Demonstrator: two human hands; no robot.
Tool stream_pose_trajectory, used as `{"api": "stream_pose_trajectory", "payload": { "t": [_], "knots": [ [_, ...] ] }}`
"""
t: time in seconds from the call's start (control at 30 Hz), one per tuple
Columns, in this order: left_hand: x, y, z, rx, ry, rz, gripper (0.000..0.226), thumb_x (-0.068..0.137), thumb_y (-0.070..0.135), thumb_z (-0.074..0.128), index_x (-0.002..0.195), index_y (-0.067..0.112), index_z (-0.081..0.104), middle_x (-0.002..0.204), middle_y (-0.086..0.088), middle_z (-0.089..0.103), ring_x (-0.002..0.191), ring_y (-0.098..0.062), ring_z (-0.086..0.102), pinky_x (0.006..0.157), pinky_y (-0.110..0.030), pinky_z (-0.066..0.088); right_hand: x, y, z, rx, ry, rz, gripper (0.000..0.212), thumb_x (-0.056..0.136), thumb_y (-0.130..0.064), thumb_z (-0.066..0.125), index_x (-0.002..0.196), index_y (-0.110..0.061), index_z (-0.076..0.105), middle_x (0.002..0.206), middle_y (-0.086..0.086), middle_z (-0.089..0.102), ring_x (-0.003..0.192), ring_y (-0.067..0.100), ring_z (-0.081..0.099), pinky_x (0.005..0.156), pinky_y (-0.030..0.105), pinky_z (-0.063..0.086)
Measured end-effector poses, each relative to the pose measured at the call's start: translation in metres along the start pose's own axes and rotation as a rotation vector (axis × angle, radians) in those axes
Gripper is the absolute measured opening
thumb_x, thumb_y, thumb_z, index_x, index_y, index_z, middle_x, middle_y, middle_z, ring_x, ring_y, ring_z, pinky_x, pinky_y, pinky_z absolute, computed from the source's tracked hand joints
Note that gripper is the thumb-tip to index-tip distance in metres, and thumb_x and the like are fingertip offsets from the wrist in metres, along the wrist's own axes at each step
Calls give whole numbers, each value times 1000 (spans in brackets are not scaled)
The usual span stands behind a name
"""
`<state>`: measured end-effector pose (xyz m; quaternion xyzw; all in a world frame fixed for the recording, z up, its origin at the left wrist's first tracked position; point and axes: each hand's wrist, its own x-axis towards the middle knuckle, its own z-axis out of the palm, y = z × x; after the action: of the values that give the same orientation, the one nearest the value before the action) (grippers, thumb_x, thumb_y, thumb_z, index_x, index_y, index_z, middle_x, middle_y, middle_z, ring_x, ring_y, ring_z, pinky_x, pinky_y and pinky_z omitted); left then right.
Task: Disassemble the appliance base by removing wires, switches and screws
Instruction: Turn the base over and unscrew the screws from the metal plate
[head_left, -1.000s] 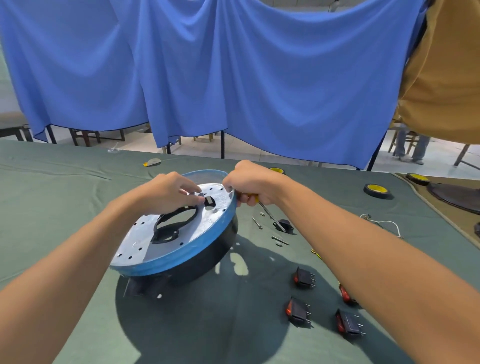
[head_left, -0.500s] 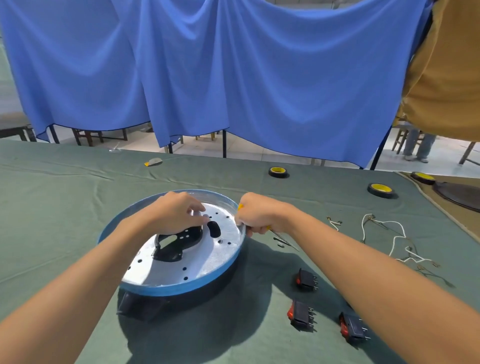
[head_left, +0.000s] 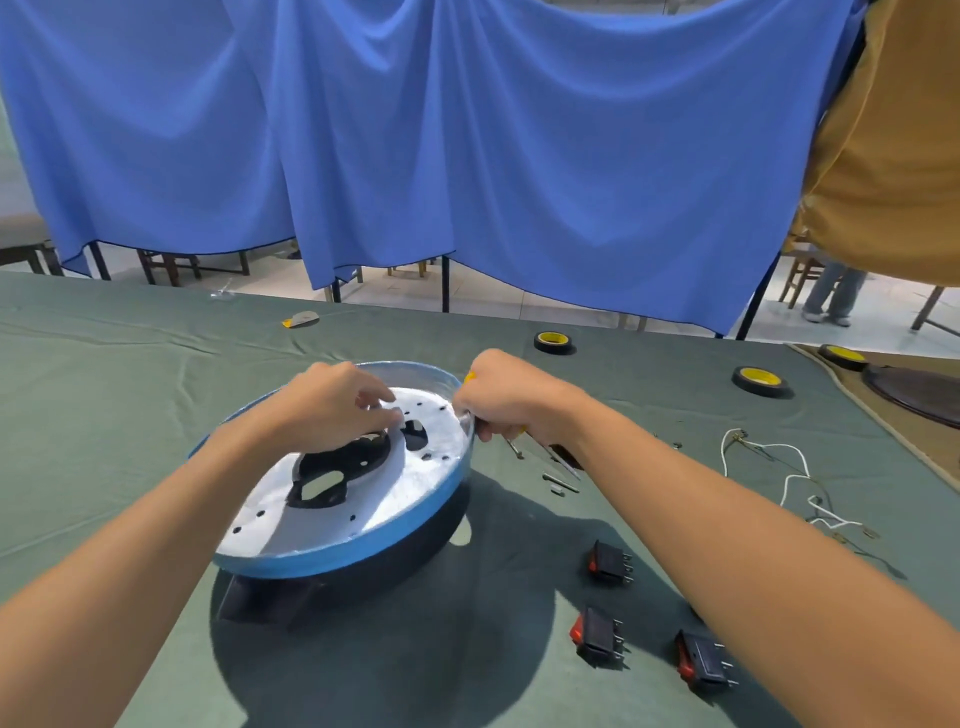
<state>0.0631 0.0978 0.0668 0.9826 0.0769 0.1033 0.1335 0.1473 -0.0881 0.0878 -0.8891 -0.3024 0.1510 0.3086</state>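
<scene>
The round appliance base (head_left: 363, 545) has a blue rim, a silver perforated plate and a black underside. It lies on the green cloth, slightly tilted, at the centre. My left hand (head_left: 322, 410) rests on the plate with curled fingers, its fingertips pinching at the edge of a hole near the middle. My right hand (head_left: 506, 397) grips a yellow-handled screwdriver (head_left: 563, 460) and touches the base's right rim. Three black and red switches (head_left: 610, 564) lie at the front right, and loose screws (head_left: 558, 480) lie under my right wrist. White wires (head_left: 789, 467) lie further right.
Two yellow-cored tape rolls (head_left: 554, 342) (head_left: 759, 381) sit at the back of the table. A small grey and yellow object (head_left: 301, 319) lies at the back left. A blue curtain hangs behind, and a brown cloth (head_left: 883, 156) hangs at the upper right.
The base was tipped up steeply a second ago and has come down onto the cloth. It has also turned a little. Both hands stayed on it, the right still gripping the screwdriver.
</scene>
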Motion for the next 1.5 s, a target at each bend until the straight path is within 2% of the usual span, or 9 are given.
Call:
{"api": "stream_pose_trajectory", "payload": {
  "t": [0.2, 0.37, 0.6, 0.77, 0.9, 1.07, 1.23, 1.37, 1.5],
  "knots": [
    [2, -4, -13, -50, 83, -53, 15, 89, 42, 66, 93, 30, 74, 86, 5, 72, 94, -18, 66, 85, -37, 52, 2, -34, -9, -25, 57, -61, 13, 83, -6, 50, 71, -5, 54, 45, 7, 54, 39, 15, 37, 36, 20, 28],
    [-1, -4, -14, -75, 120, -63, 17, 89, 40, 67, 95, 27, 75, 80, 8, 70, 91, -18, 66, 85, -36, 52, 4, -39, -10, -19, 53, -70, 11, 83, -5, 49, 73, -4, 54, 46, 9, 54, 43, 17, 37, 38, 19, 27],
    [-5, 3, 1, 14, 27, -17, 24, 91, 41, 62, 104, 25, 73, 100, 5, 70, 93, -16, 61, 84, -34, 50, 1, -13, -1, -74, 9, 3, 17, 83, -3, 46, 68, -4, 54, 48, 8, 56, 39, 14, 37, 34, 16, 26],
    [-18, 16, 16, 145, 228, -189, 40, 89, 48, 60, 67, 15, 59, 68, 1, 60, 68, -23, 56, 53, -29, 35, 1, -6, -7, -46, 14, 4, 20, 85, -4, 48, 66, -5, 53, 42, 5, 55, 25, 8, 32, 33, 13, 24],
    [-29, 26, 22, 98, 81, -259, 61, 90, 57, 53, 52, 13, 37, 43, 4, 44, 47, -18, 41, 46, -29, 24, 2, -5, -6, -65, -24, 15, 21, 85, -3, 48, 65, -3, 53, 39, 5, 54, 24, 9, 32, 33, 11, 23],
    [-30, 30, 20, -322, -146, -318, 60, 90, 45, 63, 49, 17, 30, 44, 4, 25, 42, -15, 25, 48, -26, 20, 4, 1, -2, -77, -83, 29, 17, 83, -4, 49, 74, -1, 62, 51, 9, 63, 37, 12, 36, 38, 20, 27],
    [-32, 33, 20, -252, -182, -316, 49, 90, 45, 63, 59, 14, 39, 49, 0, 35, 47, -19, 33, 51, -28, 24, 3, 2, -21, -28, -43, 29, 25, 93, -28, 55, 93, -5, 64, 67, 5, 71, 43, 11, 38, 39, 19, 31],
    [-32, 32, 22, -259, -213, -309, 47, 91, 42, 62, 62, 13, 40, 52, -1, 33, 49, -19, 32, 52, -28, 22, 5, -6, -39, 140, 68, -59, 10, 92, -7, 47, 89, -3, 55, 95, 14, 63, 63, 15, 46, 49, 24, 37],
    [-30, 34, 19, -264, -226, -304, 50, 92, 42, 62, 58, 15, 36, 50, 0, 31, 48, -18, 31, 52, -28, 23, 6, -15, -42, 224, 181, -208, 17, 96, -3, 45, 109, -12, 51, 103, 11, 64, 88, 18, 65, 68, 26, 52]
  ]
}}
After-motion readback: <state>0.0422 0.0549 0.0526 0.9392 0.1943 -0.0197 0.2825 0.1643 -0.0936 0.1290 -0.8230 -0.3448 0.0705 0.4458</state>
